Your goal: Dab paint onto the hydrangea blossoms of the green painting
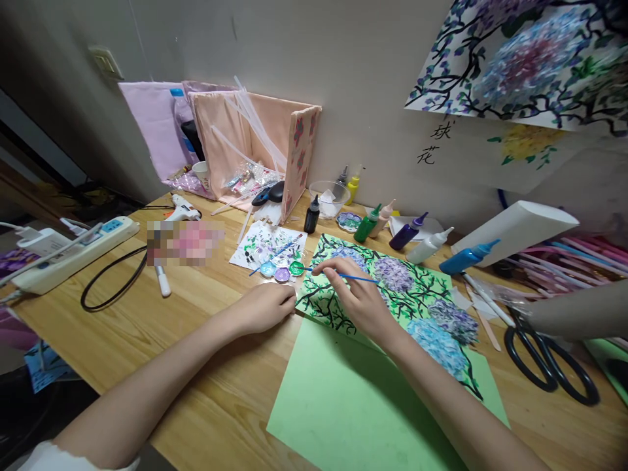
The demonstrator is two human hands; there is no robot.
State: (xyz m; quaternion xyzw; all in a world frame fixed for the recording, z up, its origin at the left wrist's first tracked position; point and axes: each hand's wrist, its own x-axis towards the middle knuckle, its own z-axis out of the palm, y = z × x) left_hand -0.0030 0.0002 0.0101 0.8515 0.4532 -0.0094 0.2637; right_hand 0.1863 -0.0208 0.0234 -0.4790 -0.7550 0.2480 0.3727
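Head view: one camera looking down at a wooden surface (196, 340) crowded with craft stuff.
Right hand (360, 297): grip pinched shut on a thin blue brush (343, 276), wrist resting over the flower painting (417, 294).
Brush tip: pointed left, right at the green pot of a little paint palette (283, 270) just off the painting's top-left corner.
Left hand (265, 306): fingers curled in narrow, nothing visible in them, knuckles parked on the surface touching the painting's left corner.
Painting: lay flat in front of the person, partly on a plain green sheet (343, 392); black branches, green leaves, purple and blue blooms already on it.
Step, my guess: looked like loading green paint, so leaf work rather than petals.
Next move, my take: it would call for a light dab only, then a steady lift across without dripping on the blooms.
Around: paint bottles (367, 226) along the back, black scissors (549, 360) to the right, a power strip (73, 252) far left.
Wall: a similar flower picture (524, 59) hung top right.
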